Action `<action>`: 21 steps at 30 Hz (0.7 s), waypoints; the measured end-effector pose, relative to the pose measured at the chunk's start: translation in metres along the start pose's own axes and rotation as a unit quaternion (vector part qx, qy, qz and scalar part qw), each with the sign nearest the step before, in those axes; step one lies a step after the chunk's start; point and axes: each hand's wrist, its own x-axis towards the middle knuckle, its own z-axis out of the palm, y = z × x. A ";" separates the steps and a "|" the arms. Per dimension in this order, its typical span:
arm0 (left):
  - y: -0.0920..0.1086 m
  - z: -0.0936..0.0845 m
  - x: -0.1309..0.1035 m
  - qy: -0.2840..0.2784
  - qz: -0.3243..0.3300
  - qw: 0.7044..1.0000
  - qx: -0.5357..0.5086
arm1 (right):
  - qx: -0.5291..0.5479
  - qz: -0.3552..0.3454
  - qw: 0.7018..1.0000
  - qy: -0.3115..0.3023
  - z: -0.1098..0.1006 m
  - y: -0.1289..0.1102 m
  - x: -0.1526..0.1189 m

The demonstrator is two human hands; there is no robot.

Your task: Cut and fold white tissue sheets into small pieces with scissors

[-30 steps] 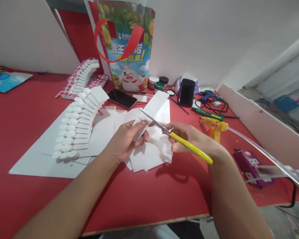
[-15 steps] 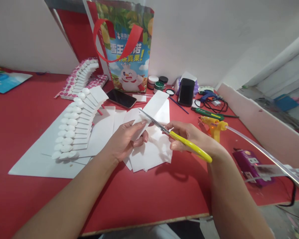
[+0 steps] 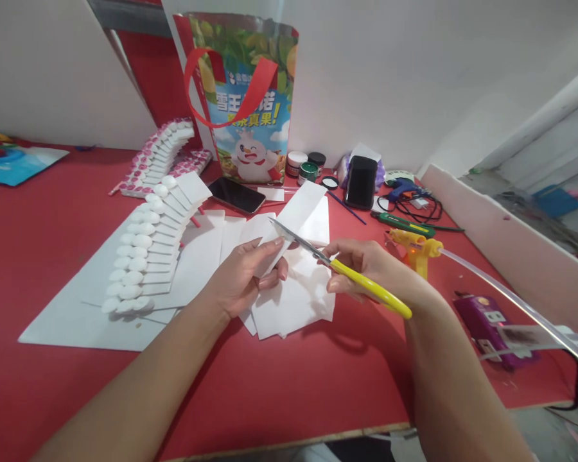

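Observation:
A strip of white paper (image 3: 298, 208) is pinched in my left hand (image 3: 243, 274), thumb on top and fingers curled below. My right hand (image 3: 361, 266) grips a pair of scissors with yellow handles (image 3: 370, 289). Their metal blades lie across the strip just above my left thumb, tips pointing to the upper left; whether the paper sits between them I cannot tell. Beneath both hands several white paper sheets (image 3: 293, 308) overlap on the red table. To the left, a curved white piece edged with round white discs (image 3: 137, 260) rests on a white board (image 3: 62, 314).
A colourful bag (image 3: 250, 122) stands at the back, with a phone (image 3: 237, 194) before it. Paint jars (image 3: 308, 172), a black device (image 3: 361, 183) and a green-handled tool (image 3: 404, 223) lie behind. On the right are a yellow glue gun (image 3: 417, 247) and a purple box (image 3: 491, 327).
The whole view has shifted slightly, so things sit a little lower. Both hands keep their holds on the paper strip and the scissors, with the blades nearly in the same place.

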 end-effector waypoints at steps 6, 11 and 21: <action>0.000 0.000 0.000 -0.003 -0.008 1.000 -0.007 | -0.030 0.006 0.999 0.029 -0.003 0.006 0.002; -0.001 -0.002 -0.001 -0.008 -0.007 1.000 -0.006 | -0.026 0.008 0.999 0.025 -0.003 0.007 0.003; 0.004 -0.003 0.000 0.073 0.161 0.984 0.003 | -0.182 0.002 0.940 0.290 -0.007 0.014 0.012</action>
